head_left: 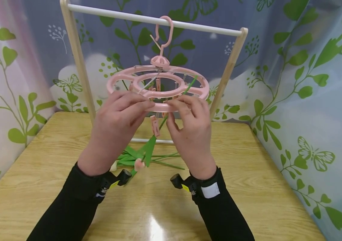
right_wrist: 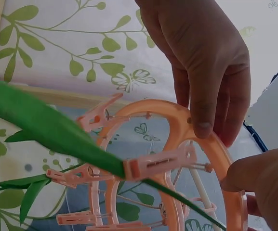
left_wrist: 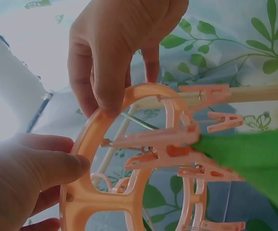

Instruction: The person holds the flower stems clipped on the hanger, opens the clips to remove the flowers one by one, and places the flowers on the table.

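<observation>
- Left hand [head_left: 118, 124] pinches the near edge of the pink hanger [head_left: 158, 94], thumb and fingers bent over its rim.
- Right hand [head_left: 193, 130] pinches the same edge, farther right.
- The hanger hooks over the top bar [head_left: 128, 16].
- A clip [head_left: 155, 126] beneath its near edge grips a flower [head_left: 150, 150], bloom downward.
- Other flowers [head_left: 128, 160] lie towards the table's [head_left: 122, 214] far edge.

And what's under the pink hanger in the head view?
A pink clip with a green leaf at its tip; lower, green stems on the table. The left hand and right hand hide what's behind.
</observation>
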A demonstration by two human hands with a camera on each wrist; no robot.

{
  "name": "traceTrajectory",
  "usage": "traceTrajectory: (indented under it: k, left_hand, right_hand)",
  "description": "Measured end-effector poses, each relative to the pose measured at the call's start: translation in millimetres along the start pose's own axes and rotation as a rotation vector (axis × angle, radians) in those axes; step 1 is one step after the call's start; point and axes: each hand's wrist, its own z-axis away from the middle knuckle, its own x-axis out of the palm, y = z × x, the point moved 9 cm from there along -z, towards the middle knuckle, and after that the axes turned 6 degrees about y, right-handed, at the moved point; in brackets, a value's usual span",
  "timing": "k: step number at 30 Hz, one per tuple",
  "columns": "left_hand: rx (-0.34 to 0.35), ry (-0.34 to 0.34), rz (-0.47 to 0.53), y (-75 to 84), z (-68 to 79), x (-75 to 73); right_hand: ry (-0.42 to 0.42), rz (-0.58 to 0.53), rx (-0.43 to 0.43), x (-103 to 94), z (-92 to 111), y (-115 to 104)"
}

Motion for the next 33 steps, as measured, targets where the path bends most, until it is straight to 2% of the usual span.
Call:
traceTrajectory:
  k: [7,12,17,19,21,22,26,28,30,33]
  left_hand:
    - [-0.01,-0.01,0.025,5.8,1.4,5.3]
    - [-0.012,-0.02,0.051,7.9,1.3,7.1]
    - [0.003,-0.012,0.077,14.7,-0.6,1.2]
    - [-0.001,-0.037,0.082,16.9,-0.1,0.9]
    - [-0.02,-0.109,0.079,17.3,2.0,5.5]
    - [-0.04,-0.169,0.081,16.4,4.1,10.5]
    - [-0.185,-0.481,0.059,4.3,20.5,38.8]
    - [-0.261,-0.601,0.032,-4.0,30.8,50.9]
    - [-0.306,-0.668,-0.008,-11.1,38.9,59.6]
    - [-0.36,-0.718,-0.027,-19.0,48.0,70.8]
  right_hand:
    - [0.014,0.026,-0.045,-1.5,-2,-8]
    - [0.007,0.03,-0.02,-1.1,-1,-5]
    - [0.008,0.014,0.012,-0.5,0,-1]
    - [0.014,0.001,0.023,-1.0,0,0]
    - [0.022,-0.014,0.03,-1.9,-1,1]
    - [0.025,-0.019,0.032,-2.1,-1,1]
    - [0.025,-0.038,0.039,-1.7,-1,3]
    - [0.023,-0.044,0.046,-1.0,-1,4]
    - [0.019,-0.049,0.053,-0.2,0,5]
    - [0.015,-0.052,0.059,0.8,1,5]
